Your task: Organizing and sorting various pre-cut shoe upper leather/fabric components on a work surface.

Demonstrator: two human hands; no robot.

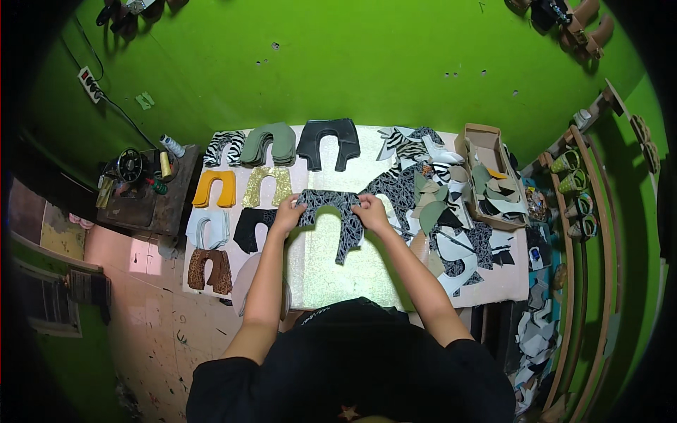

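A U-shaped piece of black-and-grey patterned material [330,199], like a cut shoe upper, is held up over the middle of the table. My left hand [288,216] pinches its left upper corner, and my right hand [371,213] pinches the right one. Its right leg hangs down lower than the part by my left hand. Nearest my left hand lies a black U-shaped stack [254,229]. Beyond the held piece rests a shiny black U-shaped stack [328,143]. To the right of my right hand, patterned sheet material [395,189] lies among offcuts.
U-shaped stacks in zebra [224,148], green [269,143], orange [214,189], gold [268,187], white [208,228] and leopard [210,271] line the table's left. Mixed scraps [441,211] and a cardboard box [482,134] lie right. A sewing machine [130,166] stands left; a wooden rack [571,268] leans right.
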